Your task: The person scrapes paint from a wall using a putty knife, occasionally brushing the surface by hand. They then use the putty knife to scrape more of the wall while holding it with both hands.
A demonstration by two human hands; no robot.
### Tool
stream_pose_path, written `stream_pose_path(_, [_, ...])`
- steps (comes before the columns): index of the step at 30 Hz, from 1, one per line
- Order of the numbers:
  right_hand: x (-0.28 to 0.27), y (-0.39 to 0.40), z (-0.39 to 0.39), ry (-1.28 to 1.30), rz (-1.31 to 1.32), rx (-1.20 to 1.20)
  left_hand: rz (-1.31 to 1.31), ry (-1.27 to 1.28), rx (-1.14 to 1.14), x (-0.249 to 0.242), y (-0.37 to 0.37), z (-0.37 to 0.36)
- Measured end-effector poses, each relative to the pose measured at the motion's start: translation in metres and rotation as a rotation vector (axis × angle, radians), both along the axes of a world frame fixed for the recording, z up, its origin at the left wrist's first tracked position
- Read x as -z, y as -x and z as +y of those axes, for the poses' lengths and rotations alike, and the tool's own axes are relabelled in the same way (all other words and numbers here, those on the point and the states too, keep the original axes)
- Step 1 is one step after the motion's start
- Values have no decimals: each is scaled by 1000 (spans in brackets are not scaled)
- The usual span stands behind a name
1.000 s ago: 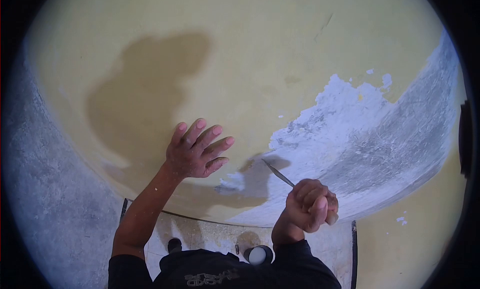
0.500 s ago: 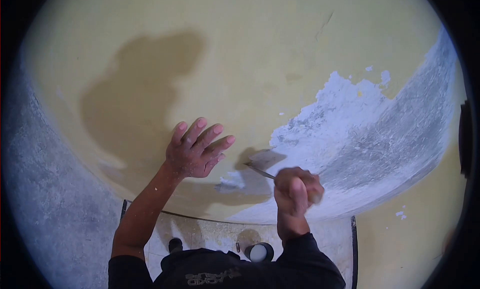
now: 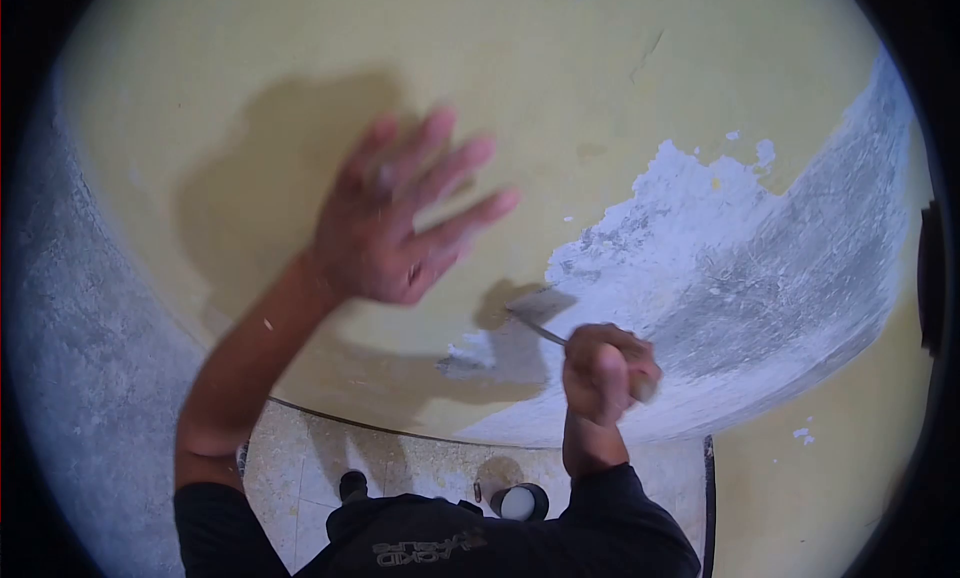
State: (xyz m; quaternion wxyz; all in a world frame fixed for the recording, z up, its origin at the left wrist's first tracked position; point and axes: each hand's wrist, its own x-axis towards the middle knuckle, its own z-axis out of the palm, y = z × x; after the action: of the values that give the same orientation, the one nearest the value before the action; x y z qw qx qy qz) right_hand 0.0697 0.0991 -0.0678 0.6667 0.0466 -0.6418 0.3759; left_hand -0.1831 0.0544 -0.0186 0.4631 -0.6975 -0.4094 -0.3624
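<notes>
My right hand [image 3: 608,373] is wrapped round the handle of a scraper [image 3: 538,327], its thin metal part pointing up and left. The scraper's tip is at the wall by the lower left edge of the white patch [image 3: 650,248], where yellow paint is gone. Whether the blade touches the wall there is hard to tell. Up and left of it, my left hand [image 3: 385,213] is raised with fingers spread, slightly blurred, holding nothing. It appears to be off the yellow wall [image 3: 540,88], and shadows fall behind both hands.
Bare grey plaster [image 3: 800,268] shows on the right of the wall. Below, a bucket [image 3: 519,502] with whitish contents stands on the tiled floor [image 3: 430,456] near my feet. Rough grey wall [image 3: 90,308] runs along the left, and a dark object [image 3: 931,278] is at the right edge.
My left hand has risen and come closer to the camera, its fingers spread wider. My right hand has shifted slightly right with the scraper still in it.
</notes>
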Motion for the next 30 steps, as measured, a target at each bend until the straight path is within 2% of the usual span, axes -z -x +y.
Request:
stream_pose_path(1, [0, 6, 3, 31, 9, 26, 2, -27, -15, -33, -2, -4])
stream_pose_path(2, [-1, 2, 7, -118, -81, 99, 1, -56, -31, -58, -3, -4])
stream_pose_path(3, [-3, -3, 9, -123, -84, 99, -3, -61, -32, -75, -1, 0])
stream_pose_path(5, [-5, -10, 12, -156, 14, -70, 68, 116, -263, -92, 3, 9])
stream_pose_path(6, [-1, -2, 7, -118, -85, 136, 95, 79, -256, -87, 2, 9])
stream_pose_path(7, [12, 6, 12, -121, -65, 112, 101, 80, -257, -86, 4, 11])
stream_pose_path(9, [5, -7, 9, -200, -183, 352, 74, 74, -188, -85, 8, 13])
stream_pose_path(10, [2, -4, 9, -203, -185, 349, 71, 72, -191, -86, 9, 13])
stream_pose_path(12, [0, -3, 3, -2, -1, 24, 76, 112, -267, -87, 5, 8])
stream_pose_path(13, [-2, -2, 3, -4, 0, 23, 77, 109, -268, -89, 5, 7])
stream_pose_path(15, [-6, -7, 1, -113, -92, 178, 87, 110, -287, -88, 5, 7])
stream_pose_path(17, [-11, -14, 1, -146, -130, 176, 84, 101, -290, -90, 5, 7])
stream_pose_path(19, [5, -5, 1, 142, -290, 313, 88, 118, -282, -85, 3, 7])
stream_pose_path(21, [15, -8, 9, 83, -241, 219, 82, 55, -212, -84, 7, 11])
stream_pose_path(23, [9, -22, 8, -27, -37, -143, 73, 44, -199, -86, 10, 13])
stream_pose_path(25, [14, -13, 6, 8, -214, 196, 71, 54, -169, -83, 9, 13])
stream_pose_path(27, [14, -9, 4, -32, -297, 277, 70, 26, -180, -83, 9, 13])
stream_pose_path(29, [0, -14, 3, -50, 47, 229, 70, 20, -180, -86, 10, 13])
stream_pose_path(30, [-23, -18, -15, 138, 102, 74, 71, 31, -175, -84, 9, 13])
